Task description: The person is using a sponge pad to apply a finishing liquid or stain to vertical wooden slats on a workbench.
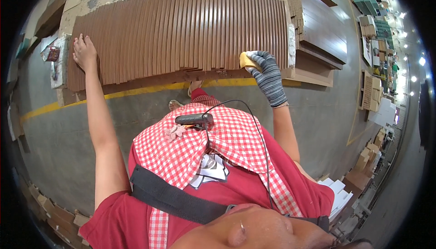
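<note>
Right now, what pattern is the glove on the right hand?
Grey with darker stripes; the glove shows best in the head view.

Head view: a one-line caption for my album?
Gloved right hand rubs a yellow pad on brown slats; bare left hand steadies them.

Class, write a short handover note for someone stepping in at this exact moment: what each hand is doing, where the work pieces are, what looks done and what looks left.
Left hand: bare, resting flat on the left end of the row of brown wooden slats, steadying it.
Right hand: in a striped grey glove, grip closed on a yellow sanding sponge pressed to the slats' near edge, right end.
The slats stand side by side on a low platform at the yellow floor line. More brown boards are stacked to the right.
Done or left: the pictures do not show which slats are already rubbed.
</note>
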`<state>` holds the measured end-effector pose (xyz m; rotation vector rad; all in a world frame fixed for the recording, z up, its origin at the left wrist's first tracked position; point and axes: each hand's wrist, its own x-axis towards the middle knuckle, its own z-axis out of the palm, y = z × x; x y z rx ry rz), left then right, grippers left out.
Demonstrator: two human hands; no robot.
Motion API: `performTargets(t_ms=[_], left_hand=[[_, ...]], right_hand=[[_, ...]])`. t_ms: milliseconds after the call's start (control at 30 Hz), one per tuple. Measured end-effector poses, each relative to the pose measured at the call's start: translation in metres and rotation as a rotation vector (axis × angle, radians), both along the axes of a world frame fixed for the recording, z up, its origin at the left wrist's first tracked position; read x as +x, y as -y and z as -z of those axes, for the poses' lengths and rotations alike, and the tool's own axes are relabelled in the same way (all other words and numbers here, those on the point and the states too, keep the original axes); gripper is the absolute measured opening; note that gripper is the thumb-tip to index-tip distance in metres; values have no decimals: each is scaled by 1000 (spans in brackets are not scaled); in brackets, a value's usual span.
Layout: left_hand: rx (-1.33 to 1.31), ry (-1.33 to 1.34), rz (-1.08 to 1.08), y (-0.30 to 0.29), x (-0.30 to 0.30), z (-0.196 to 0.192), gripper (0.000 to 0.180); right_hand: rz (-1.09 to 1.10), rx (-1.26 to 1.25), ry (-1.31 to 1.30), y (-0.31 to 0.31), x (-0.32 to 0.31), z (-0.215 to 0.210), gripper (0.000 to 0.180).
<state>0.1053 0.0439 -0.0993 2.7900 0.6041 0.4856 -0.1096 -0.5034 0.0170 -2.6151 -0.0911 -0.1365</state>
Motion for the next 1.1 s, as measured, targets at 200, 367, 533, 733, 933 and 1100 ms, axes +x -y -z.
performTargets(t_ms=[200, 367, 533, 733, 933, 1100], left_hand=[[13, -6, -10, 1, -25, -10, 54], [5, 9, -10, 0, -41, -16, 51], [15, 41, 1, -8, -71, -13, 49], [-20, 53, 26, -12, -88, -12, 49], [8, 47, 41, -18, -76, -12, 49], [153, 122, 51, -14, -61, -23, 41]], right_hand=[[-16, -88, 107, 6, 47, 0, 43], [-42, -3, 146, 11, 127, 0, 37], [-99, -58, 93, -2, 193, 20, 37], [-93, 38, 49, -22, 203, 36, 39], [-287, -190, 252, -63, 238, 25, 40], [-274, -130, 278, -72, 239, 47, 28]])
